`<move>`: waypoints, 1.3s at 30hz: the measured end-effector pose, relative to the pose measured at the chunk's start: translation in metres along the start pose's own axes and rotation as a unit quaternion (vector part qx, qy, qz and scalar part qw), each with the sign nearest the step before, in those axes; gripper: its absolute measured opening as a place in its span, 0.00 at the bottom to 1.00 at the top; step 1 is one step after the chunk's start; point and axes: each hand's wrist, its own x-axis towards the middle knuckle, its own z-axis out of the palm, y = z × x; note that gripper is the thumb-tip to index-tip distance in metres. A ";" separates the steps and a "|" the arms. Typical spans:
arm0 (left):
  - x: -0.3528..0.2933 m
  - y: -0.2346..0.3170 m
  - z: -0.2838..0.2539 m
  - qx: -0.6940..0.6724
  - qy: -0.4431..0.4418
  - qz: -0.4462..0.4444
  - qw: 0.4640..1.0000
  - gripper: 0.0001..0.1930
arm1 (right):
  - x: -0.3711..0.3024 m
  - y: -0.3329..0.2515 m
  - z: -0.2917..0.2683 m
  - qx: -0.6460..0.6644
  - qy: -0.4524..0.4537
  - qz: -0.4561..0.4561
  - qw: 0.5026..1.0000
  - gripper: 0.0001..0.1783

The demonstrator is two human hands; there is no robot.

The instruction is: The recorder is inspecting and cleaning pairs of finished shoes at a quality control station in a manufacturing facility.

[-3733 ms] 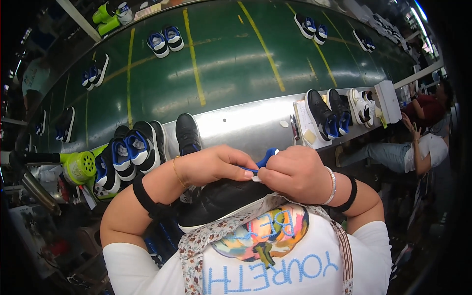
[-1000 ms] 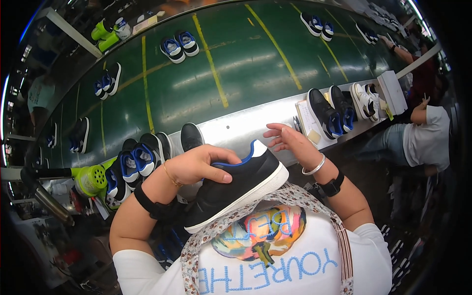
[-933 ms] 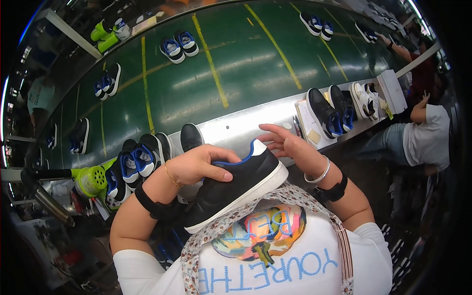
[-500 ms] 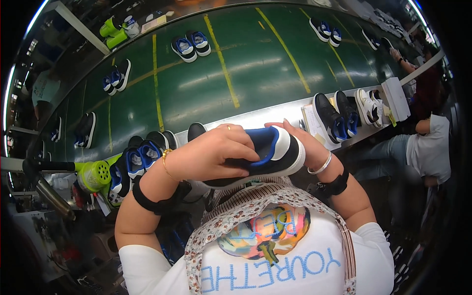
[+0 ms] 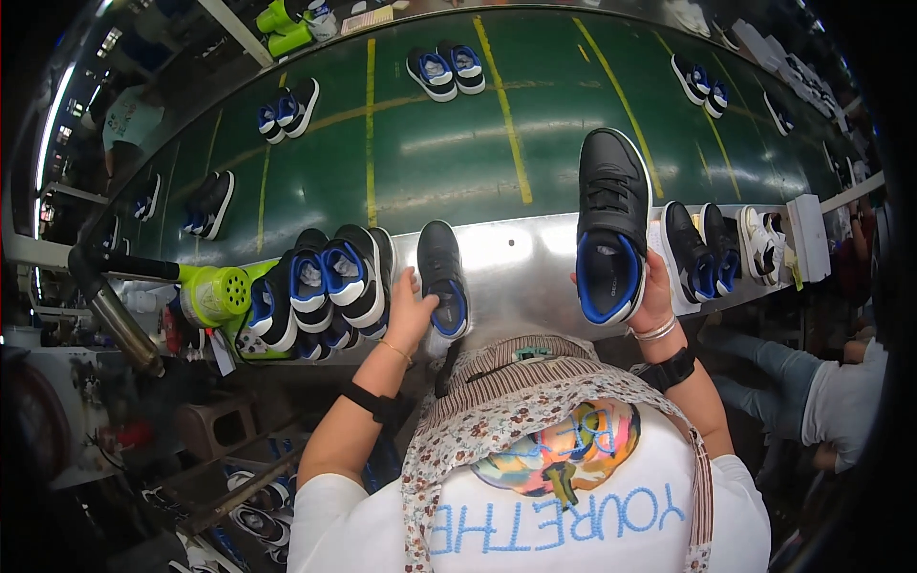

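Note:
My right hand [image 5: 653, 298] grips a black shoe [image 5: 613, 196] with blue lining and a white sole at its heel end, raised above the metal ledge with the toe pointing away. Some of the right fingers are hidden under it. My left hand [image 5: 411, 320] is at the left side of a matching black shoe [image 5: 441, 258] that rests on the ledge. Its fingers are apart, and the thumb is close to that shoe's collar; whether it touches I cannot tell.
Several like shoes [image 5: 353, 277] stand in a row to my left, beside a green hot-air blower [image 5: 215, 294]. More shoes [image 5: 688, 253] and a white box [image 5: 809, 239] are to the right. Pairs sit on the green table [image 5: 439, 162] with yellow lines. A person [image 5: 845, 382] is at the right.
Both hands held one shoe before my chest earlier. My left hand has let go and moved left to the other shoe; my right hand has turned the shoe and carried it forward and right.

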 end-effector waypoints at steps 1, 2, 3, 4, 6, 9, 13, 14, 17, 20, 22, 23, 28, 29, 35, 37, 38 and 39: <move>0.003 -0.043 0.012 0.071 0.021 -0.021 0.997 0.37 | 0.001 0.000 -0.004 -0.016 -0.001 -0.004 1.000 0.36; -0.002 -0.034 0.024 0.143 0.026 -0.060 0.988 0.38 | -0.001 -0.002 -0.010 -0.031 0.010 -0.017 0.999 0.38; 0.001 -0.043 0.030 0.143 0.028 -0.060 0.987 0.38 | -0.002 -0.001 -0.004 -0.030 0.007 -0.016 0.999 0.38; 0.009 -0.062 0.035 0.088 0.038 -0.060 0.994 0.37 | -0.002 0.001 0.010 -0.003 -0.014 0.005 1.000 0.38; 0.024 -0.082 0.038 -0.017 0.052 -0.021 0.998 0.31 | 0.000 0.005 0.032 0.018 -0.056 0.034 0.998 0.40; 0.013 -0.025 0.023 -0.411 -0.087 -0.166 0.892 0.25 | -0.001 0.011 0.035 -0.014 -0.043 0.010 0.999 0.43; -0.013 0.065 -0.008 -0.533 -0.120 -0.019 0.837 0.23 | 0.010 0.019 0.027 -0.043 -0.061 0.005 0.997 0.43; -0.023 0.084 -0.017 -0.541 -0.126 0.038 0.830 0.23 | 0.008 0.019 0.042 -0.091 -0.050 0.009 0.995 0.45; -0.046 0.112 -0.036 -0.644 -0.263 0.189 0.693 0.35 | 0.005 0.014 0.060 -0.142 -0.086 -0.018 0.986 0.46; -0.054 0.127 -0.039 -0.678 -0.382 0.096 0.620 0.44 | 0.003 0.014 0.070 -0.138 -0.083 -0.023 0.987 0.46; -0.066 0.136 -0.022 -0.690 -0.359 0.050 0.626 0.48 | 0.002 0.012 0.069 -0.142 -0.090 -0.020 0.986 0.47; -0.060 0.119 -0.012 -0.716 -0.386 0.041 0.580 0.49 | 0.002 0.011 0.070 -0.146 -0.101 -0.011 0.984 0.47; -0.046 0.119 -0.001 -0.685 -0.383 0.039 0.618 0.50 | 0.004 0.009 0.070 -0.146 -0.125 0.001 0.981 0.49; -0.045 0.120 0.000 -0.685 -0.383 0.038 0.618 0.50 | 0.004 0.009 0.068 -0.143 -0.133 0.006 0.981 0.50; -0.032 0.108 0.004 -0.627 -0.372 -0.024 0.684 0.48 | 0.005 0.017 0.066 -0.135 -0.102 0.009 0.985 0.52; -0.031 0.099 0.004 -0.625 -0.379 -0.050 0.681 0.47 | 0.004 0.017 0.064 -0.135 -0.105 0.003 0.985 0.52; -0.027 0.091 0.005 -0.623 -0.381 -0.050 0.681 0.47 | 0.003 0.018 0.064 -0.135 -0.108 -0.002 0.985 0.52; -0.022 0.080 0.006 -0.610 -0.359 -0.077 0.702 0.44 | 0.002 0.018 0.063 -0.134 -0.107 -0.003 0.985 0.52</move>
